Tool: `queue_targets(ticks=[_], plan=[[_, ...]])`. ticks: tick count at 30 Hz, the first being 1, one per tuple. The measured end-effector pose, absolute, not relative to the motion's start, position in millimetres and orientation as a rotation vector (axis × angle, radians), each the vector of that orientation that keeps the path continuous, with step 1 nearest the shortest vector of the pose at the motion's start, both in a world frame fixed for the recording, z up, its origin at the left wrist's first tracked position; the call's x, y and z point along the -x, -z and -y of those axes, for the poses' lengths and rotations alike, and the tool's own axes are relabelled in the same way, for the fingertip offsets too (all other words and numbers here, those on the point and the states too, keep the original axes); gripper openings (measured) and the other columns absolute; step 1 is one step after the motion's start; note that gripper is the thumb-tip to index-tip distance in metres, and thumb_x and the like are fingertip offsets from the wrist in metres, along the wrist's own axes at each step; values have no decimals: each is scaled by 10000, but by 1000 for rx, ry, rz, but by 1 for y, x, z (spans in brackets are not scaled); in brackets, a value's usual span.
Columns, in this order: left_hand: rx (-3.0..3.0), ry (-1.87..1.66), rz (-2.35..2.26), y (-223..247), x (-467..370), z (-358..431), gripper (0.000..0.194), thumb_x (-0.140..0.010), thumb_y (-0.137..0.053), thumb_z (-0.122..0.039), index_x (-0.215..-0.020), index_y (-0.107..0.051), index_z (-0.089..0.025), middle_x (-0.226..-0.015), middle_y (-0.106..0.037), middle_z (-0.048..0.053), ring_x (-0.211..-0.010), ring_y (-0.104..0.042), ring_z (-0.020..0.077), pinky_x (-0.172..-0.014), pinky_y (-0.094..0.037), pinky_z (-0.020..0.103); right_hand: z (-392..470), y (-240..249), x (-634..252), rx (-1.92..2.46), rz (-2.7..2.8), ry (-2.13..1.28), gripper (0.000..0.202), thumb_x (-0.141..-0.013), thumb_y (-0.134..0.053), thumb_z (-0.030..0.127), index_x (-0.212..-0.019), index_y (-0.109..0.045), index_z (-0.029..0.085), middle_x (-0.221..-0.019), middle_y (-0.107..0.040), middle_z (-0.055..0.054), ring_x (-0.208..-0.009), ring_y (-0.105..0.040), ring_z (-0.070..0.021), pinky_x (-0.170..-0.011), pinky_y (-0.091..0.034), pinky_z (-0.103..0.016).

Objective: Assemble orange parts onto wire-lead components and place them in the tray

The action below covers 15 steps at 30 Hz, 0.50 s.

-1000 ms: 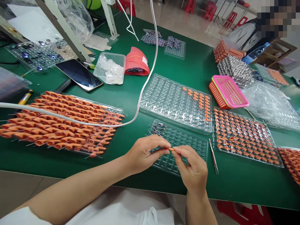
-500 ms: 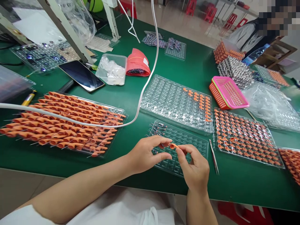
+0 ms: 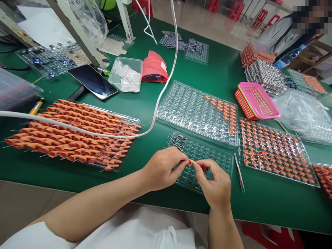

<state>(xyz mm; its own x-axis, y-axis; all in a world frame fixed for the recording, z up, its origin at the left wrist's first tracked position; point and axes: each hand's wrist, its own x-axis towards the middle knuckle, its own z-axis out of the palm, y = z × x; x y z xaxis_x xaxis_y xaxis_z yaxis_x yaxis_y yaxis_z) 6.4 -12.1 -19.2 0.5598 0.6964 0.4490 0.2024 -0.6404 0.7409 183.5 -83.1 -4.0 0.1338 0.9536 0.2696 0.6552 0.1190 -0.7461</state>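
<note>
A small orange piece [image 3: 191,162] is between my two hands, above a clear tray [image 3: 202,152] with small dark wired parts [image 3: 178,141] at its left end. My left hand [image 3: 166,169] pinches the piece's left end with thumb and forefinger. Thumb and fingers of my right hand [image 3: 215,181] grip its right end. Behind lies a larger clear tray [image 3: 192,107] with orange pieces along its right side. On the left, a tray holds rows of orange pieces [image 3: 77,135] with thin wires sticking out.
Tweezers [image 3: 239,173] lie right of my right hand, beside a full tray of orange pieces [image 3: 277,152]. Farther back are a pink basket [image 3: 259,100], a phone [image 3: 93,81], a clear box [image 3: 126,74] and a red bundle [image 3: 155,67]. A white cable [image 3: 162,91] crosses the view. A person sits at back right.
The thumb and forefinger of my left hand have closed onto the orange piece; they were apart beside it before. My right hand keeps its grip. The whole view has shifted slightly.
</note>
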Motion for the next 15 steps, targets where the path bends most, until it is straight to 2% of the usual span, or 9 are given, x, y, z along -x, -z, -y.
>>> queue_targets(ticks=[15], plan=[[-2207,-1015,-736,18,-7,13,87,-896,-483,-122,-830,-527,-157,-709,-549,10,-652,-501,142,-619,-404,271,84,0,-182,1642,1549,-519,105,-895,-606,225,-802,-655,216,-665,-609,42,-597,-535,-98,-588,-433,-212]])
